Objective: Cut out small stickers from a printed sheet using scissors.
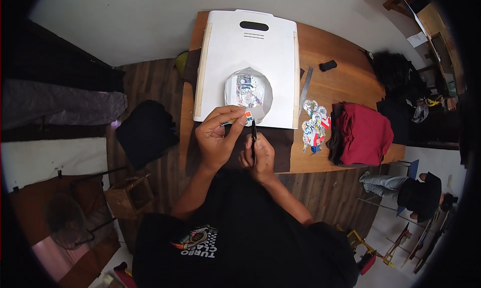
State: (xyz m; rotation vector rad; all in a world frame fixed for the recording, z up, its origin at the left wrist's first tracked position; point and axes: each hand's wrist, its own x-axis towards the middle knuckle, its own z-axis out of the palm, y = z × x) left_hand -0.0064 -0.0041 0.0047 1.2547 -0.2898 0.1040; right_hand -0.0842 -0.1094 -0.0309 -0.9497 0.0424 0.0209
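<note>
Frame centre: your left hand (214, 137) pinches a sticker (247, 115) in its fingertips, your right hand (261, 160) clasps a tool (254, 131); likely light and flimsy, the sticker suits edge holding

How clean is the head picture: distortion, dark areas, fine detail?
Head view: fisheye curves the wooden table, picture rim goes black; head view: white panel bright, dark cloth bundle shows little texture; head view: sticker in the left hand too small for fine detail.
</note>
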